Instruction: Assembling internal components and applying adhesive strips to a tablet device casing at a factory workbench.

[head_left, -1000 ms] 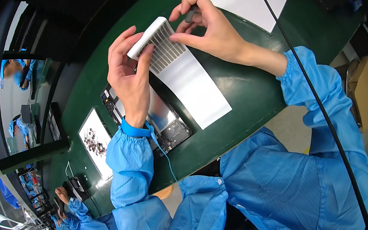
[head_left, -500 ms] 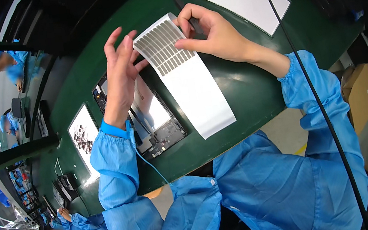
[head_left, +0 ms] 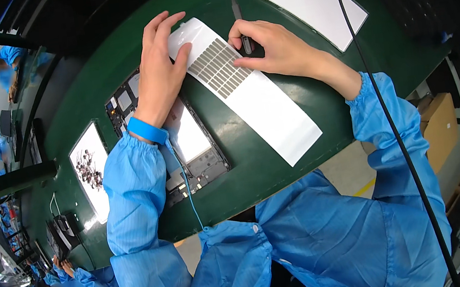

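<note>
One strip [head_left: 253, 100] is being touched at the frame's upper centre by the spread left hand [head_left: 159, 65] and by the right hand [head_left: 277, 48], where a dark tool [head_left: 247, 44] is being grasped.

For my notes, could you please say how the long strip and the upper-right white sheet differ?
The strip bears rows of grey rectangles; the white sheet shows none. The strip is narrow, the sheet broader. The right hand touches the strip, not the sheet. Both are white.
</note>
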